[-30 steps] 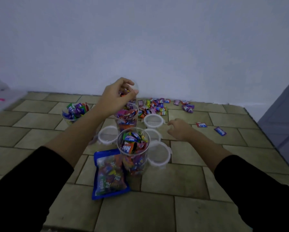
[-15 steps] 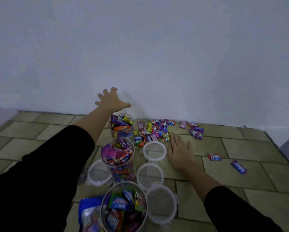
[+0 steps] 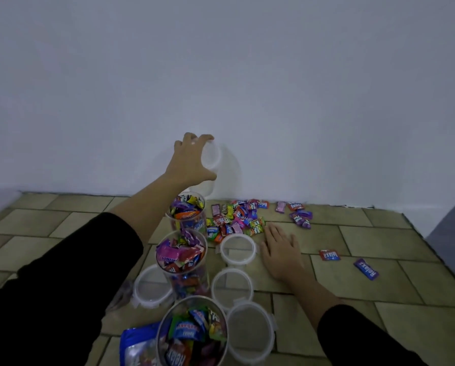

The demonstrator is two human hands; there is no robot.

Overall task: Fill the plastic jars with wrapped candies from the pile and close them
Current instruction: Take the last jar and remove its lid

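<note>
Risk: left forearm [image 3: 147,196] lying low over filled jars [image 3: 184,257] could topple them | left hand [image 3: 189,162] grip curled round empty jar [image 3: 211,159], centre frame by wall [image 3: 274,101] | right hand [image 3: 280,250] flat, holding nothing, beside candy pile [image 3: 237,217]

L grip [image 3: 189,165] curled round empty clear jar [image 3: 212,157], mid-frame by wall. R grip [image 3: 281,253] flat on tiled floor [image 3: 379,239], just beside candy pile [image 3: 237,220]. 3 filled jars [image 3: 181,257] in a row centre-bottom, 4 lids [image 3: 238,249] beside them.
</note>
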